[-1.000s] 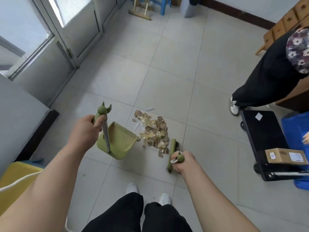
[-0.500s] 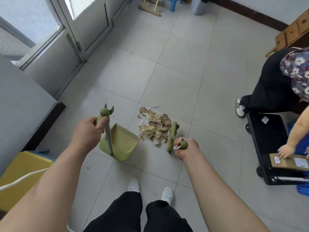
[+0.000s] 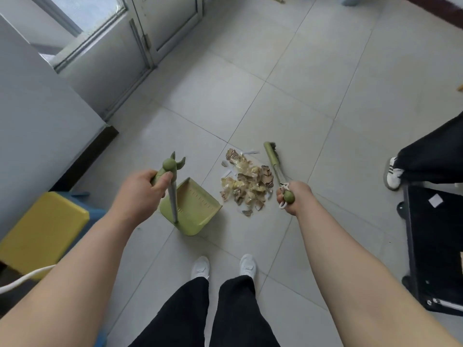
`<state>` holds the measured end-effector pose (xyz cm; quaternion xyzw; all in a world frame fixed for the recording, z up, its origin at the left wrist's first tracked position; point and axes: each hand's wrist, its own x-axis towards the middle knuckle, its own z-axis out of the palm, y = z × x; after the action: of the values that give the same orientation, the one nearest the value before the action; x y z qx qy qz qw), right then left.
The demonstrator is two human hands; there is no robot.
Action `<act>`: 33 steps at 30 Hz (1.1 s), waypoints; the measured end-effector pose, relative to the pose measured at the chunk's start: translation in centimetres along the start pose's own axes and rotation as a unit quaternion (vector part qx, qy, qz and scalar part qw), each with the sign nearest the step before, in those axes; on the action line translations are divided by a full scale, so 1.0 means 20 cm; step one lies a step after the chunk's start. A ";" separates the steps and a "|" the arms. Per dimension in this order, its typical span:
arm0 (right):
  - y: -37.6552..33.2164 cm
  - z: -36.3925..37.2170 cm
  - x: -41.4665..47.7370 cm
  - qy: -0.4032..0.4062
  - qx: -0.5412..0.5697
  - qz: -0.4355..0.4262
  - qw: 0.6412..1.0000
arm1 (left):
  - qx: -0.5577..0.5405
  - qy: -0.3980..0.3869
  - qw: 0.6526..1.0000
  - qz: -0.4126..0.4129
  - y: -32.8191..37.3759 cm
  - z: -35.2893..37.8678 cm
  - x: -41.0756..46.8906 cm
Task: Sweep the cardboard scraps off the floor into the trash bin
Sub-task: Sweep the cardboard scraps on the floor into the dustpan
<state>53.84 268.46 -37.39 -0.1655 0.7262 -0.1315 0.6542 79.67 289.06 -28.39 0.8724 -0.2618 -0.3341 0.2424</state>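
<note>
Two hands, each grip closed on a handle: left hand curls round the upright handle of the dustpan, right hand round the top end of the broom. Scraps lie heaped on the floor between the dustpan, just left, and the broom head at the heap's far right.

Cardboard scraps: loose pile of torn brown and pale yellow bits, few white slips, on grey floor tile at 12 o'clock from wearer's shoes.

Dustpan: light green, ribbed inside, on floor just beside pile at its 9 o'clock, open mouth facing pile. Grey handle near upright, green eared knob on top, gripped by left hand.

Broom: small, green head with dark bristles at pile's 1 o'clock, just beside it. Thin shaft runs back to 3 o'clock; ball end with white loop held by right hand.
</note>
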 end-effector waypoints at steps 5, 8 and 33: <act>-0.10 0.16 0.18 -0.008 -0.123 -0.026 0.992 | 0.010 0.001 1.000 -0.012 -0.02 0.07 0.02; -0.12 0.22 0.25 -0.021 -0.244 -0.048 0.968 | 0.018 0.000 1.000 -0.022 -0.02 0.12 0.02; -0.17 -0.39 -0.04 -0.026 -0.480 -0.077 0.873 | -0.050 -0.008 0.998 -0.030 0.02 0.42 -0.14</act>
<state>46.48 265.45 -34.43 -0.5181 0.6677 0.1877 0.5004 71.78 288.32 -32.45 0.8638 -0.2206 -0.3608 0.2739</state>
